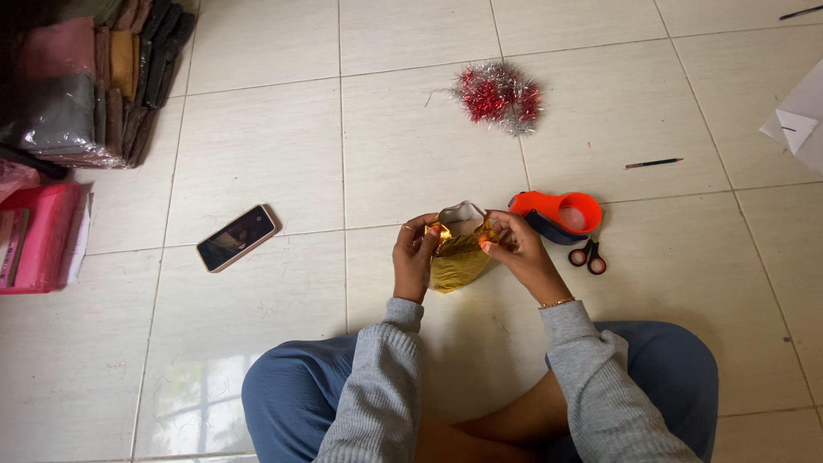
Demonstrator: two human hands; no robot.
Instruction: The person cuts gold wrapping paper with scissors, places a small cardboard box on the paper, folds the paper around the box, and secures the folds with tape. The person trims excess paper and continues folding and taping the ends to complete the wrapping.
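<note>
above my crossed legs, over the tiled floor (257, 129), i hold a crumpled piece of gold foil (456, 261) between both hands. my left hand (415, 255) has its grip clamped on the foil's left edge, fingers curled around it near the top. my right hand (519, 249) pinches the right edge, grip closed on the foil too, with a thin bracelet at the wrist. at the top of the foil, between my fingertips, a pale grey inner side (461, 219) shows where the sheet folds open. the foil hangs in the air, clear of the floor.

just beyond my right hand lies an orange tape dispenser (561, 214) with a dark blue part, and touching close beside it a small pair of scissors (589, 255) with red and black handles. farther out on the tiles sits a clump of red and silver tinsel (499, 97), and to its right a thin dark pencil (653, 162). to my left a phone (237, 237) lies screen up, tilted on the floor, well apart from my hands. at the far left edge are a stack of folded cloth (86, 77) and a pink tray (39, 240). white paper (797, 116) pokes in at the right edge.
</note>
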